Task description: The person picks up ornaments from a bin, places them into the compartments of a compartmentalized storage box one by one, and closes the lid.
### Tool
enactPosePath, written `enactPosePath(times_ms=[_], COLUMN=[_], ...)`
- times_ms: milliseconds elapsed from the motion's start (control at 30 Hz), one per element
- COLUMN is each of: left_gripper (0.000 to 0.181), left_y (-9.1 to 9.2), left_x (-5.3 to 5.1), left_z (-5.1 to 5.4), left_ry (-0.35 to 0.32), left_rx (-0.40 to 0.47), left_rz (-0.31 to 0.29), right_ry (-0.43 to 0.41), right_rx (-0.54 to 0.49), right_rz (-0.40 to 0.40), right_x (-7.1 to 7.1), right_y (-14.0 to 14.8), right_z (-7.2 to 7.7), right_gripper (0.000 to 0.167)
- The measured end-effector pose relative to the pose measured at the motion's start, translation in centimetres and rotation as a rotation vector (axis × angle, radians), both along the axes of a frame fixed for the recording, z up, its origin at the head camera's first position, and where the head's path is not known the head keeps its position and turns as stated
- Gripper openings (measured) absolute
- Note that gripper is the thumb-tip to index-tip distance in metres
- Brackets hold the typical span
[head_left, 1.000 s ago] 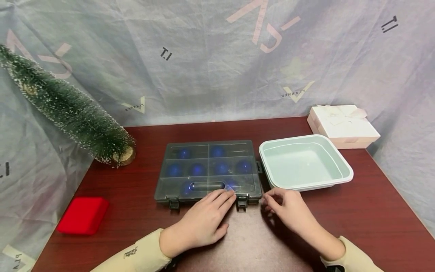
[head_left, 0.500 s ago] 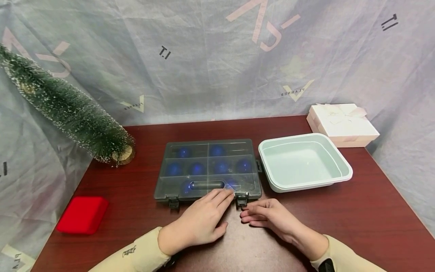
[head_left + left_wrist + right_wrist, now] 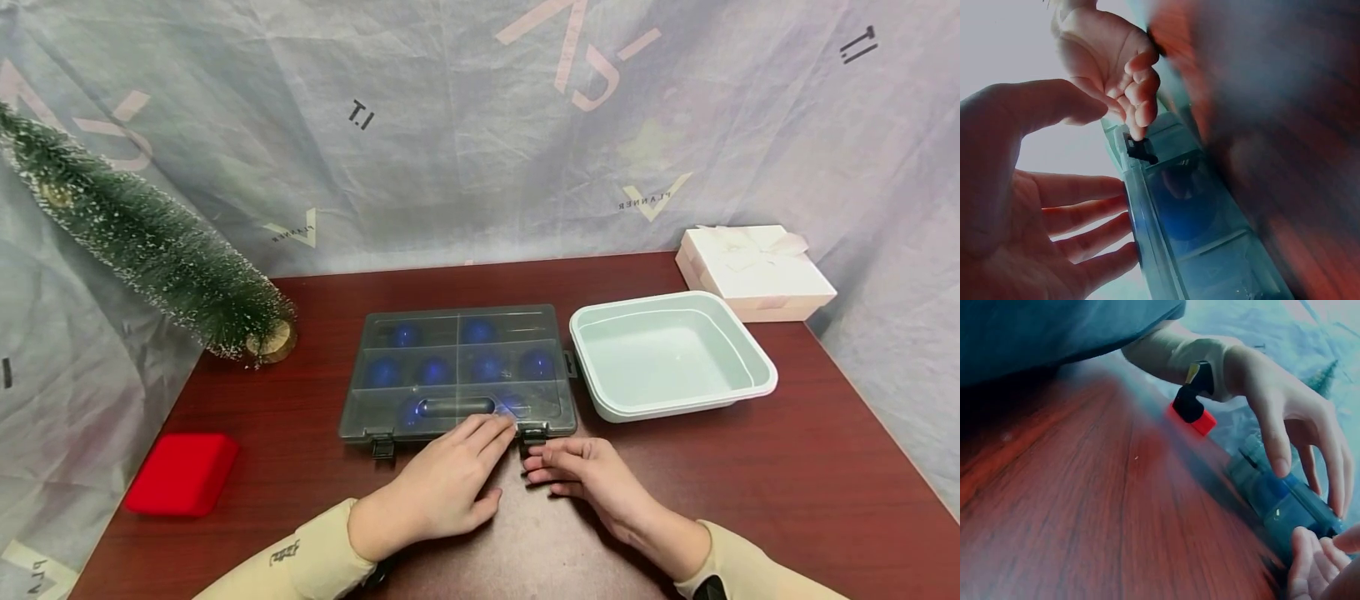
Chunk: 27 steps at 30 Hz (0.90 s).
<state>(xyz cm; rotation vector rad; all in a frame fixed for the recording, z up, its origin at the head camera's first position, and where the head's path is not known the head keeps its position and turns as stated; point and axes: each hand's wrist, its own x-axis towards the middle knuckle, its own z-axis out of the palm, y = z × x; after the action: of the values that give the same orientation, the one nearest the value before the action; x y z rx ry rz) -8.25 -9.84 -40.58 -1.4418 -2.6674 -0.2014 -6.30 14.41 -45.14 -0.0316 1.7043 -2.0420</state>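
A flat clear-grey plastic compartment case (image 3: 472, 315) lies with its lid down on the table, with several blue balls (image 3: 434, 372) inside. My left hand (image 3: 442, 483) lies with fairly straight fingers on the front edge by the handle. At the front right latch (image 3: 534, 436), my right hand (image 3: 600, 483) has loosely bent fingers; in the left wrist view its fingertips touch this black latch (image 3: 1141, 151). The front left latch (image 3: 383, 447) hangs down, with no hand on it. Fingers partly cover the lower edge of the right latch.
A pale green basin (image 3: 675, 358) stands close to the case's right side. Behind it sits a white gift box (image 3: 757, 267) with a bow. On the left are a red box (image 3: 182, 475) and a small frosted tree (image 3: 165, 250). A printed cloth (image 3: 450, 167) hangs behind the table.
My right hand has moved left from beside the case's front right corner to the right latch. That latch hung down earlier and now looks tilted up. The left hand stays put.
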Motion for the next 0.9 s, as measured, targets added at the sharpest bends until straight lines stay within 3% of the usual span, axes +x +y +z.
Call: enactPosePath(times_ms=[100,200,300,433,533,633,900], left_gripper=[0.069,0.069,0.069,0.069,0.069,0.069,0.067], left_y=[0.0,0.0,0.0,0.0,0.0,0.1,0.1], left_x=[0.0,0.1,0.1,0.0,0.0,0.0,0.0], left_z=[0.1,0.1,0.1,0.1,0.1,0.1,0.1], left_ry=[-0.004,-0.004,0.004,0.002,-0.004,-0.001,-0.011], left_rx=[-0.004,0.003,0.007,0.009,0.007,0.007,0.0], left_rz=[0.005,0.008,0.007,0.003,0.002,-0.001,0.004], right_ry=[0.118,0.315,0.63,1.103,1.331,1.429,1.507], right_rx=[0.083,0.201,0.363,0.625,0.798,0.9,0.965], right_rz=[0.034,0.068,0.042,-0.048,-0.061,-0.032,-0.04], right_x=[0.1,0.1,0.0,-0.8,-1.6,-2.3,-3.0], right_y=[-0.1,-0.1,-0.1,0.2,0.4,0.5,-0.1], right_z=[0.3,0.5,0.8,1.1,1.2,1.3,0.9], right_gripper=[0.035,0.028,0.019,0.022,0.024,0.028,0.026])
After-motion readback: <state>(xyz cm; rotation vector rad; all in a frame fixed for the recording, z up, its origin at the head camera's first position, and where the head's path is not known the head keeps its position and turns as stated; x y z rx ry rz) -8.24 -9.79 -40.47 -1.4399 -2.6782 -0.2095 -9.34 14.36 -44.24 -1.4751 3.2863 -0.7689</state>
